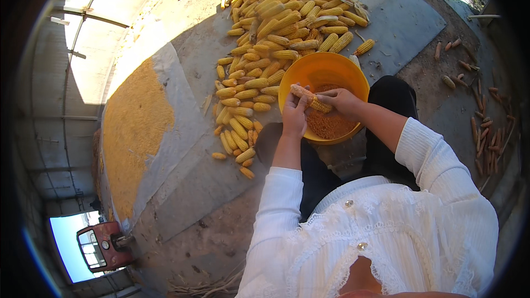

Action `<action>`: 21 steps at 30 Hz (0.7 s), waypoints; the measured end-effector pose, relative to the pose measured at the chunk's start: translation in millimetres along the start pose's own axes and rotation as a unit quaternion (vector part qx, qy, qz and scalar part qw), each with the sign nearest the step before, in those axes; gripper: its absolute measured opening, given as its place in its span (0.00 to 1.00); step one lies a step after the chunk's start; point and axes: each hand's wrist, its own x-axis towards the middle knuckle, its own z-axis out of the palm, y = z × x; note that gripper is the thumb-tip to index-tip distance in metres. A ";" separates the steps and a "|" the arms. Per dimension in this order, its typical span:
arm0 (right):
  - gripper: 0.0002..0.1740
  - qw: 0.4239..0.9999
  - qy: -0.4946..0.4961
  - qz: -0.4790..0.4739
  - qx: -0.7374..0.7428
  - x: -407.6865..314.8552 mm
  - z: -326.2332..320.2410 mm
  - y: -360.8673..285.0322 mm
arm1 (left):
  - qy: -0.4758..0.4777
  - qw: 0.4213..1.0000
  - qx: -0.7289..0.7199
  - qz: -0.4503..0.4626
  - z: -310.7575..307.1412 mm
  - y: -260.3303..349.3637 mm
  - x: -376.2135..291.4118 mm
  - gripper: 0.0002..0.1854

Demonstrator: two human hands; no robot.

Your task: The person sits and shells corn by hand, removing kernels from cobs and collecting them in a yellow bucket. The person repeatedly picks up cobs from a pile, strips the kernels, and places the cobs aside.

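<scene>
Between both hands is a partly shelled corn cob (311, 98), held slantwise over a yellow plastic basin (327, 63). My left hand (295, 107) grips its bare, pale end. At the other end, where rows of yellow kernels remain, my right hand (341, 101) has its thumb and fingers on the cob. Loose orange kernels (329, 125) cover the bottom of the basin, which stands between my knees. My forearms and hands hide part of the basin's inside and rim.
A large heap of husked corn ears (285, 20) lies beyond and left of the basin. Shelled grain (134, 120) is spread on a sheet (182, 91) farther left. Bare cobs (490, 145) litter the ground at right. A red vehicle (105, 246) stands at lower left.
</scene>
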 end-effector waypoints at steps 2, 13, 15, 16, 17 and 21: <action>0.27 0.996 -0.024 -0.013 -0.080 -7.2 -2.9 -7.7 | -0.004 1.000 0.014 -0.010 2.1 2.1 -5.0 0.25; 0.24 0.995 0.043 0.018 -0.083 -18.5 7.8 14.5 | 0.007 0.999 0.042 -0.019 2.2 -5.4 -19.9 0.25; 0.23 0.998 0.052 0.032 -0.012 -12.5 8.4 16.8 | 0.028 0.998 0.044 -0.021 1.2 -6.0 -16.1 0.23; 0.23 0.998 0.042 0.029 0.027 -10.6 7.8 17.3 | 0.035 0.998 0.038 -0.024 0.8 -7.1 -14.9 0.22; 0.23 0.997 0.035 0.030 0.069 -8.4 7.7 17.1 | 0.044 0.998 0.030 -0.020 0.1 -7.7 -13.2 0.21; 0.23 0.997 -0.009 0.016 0.075 -5.6 6.8 16.2 | 0.077 0.997 0.007 -0.014 -2.6 -9.0 -5.9 0.17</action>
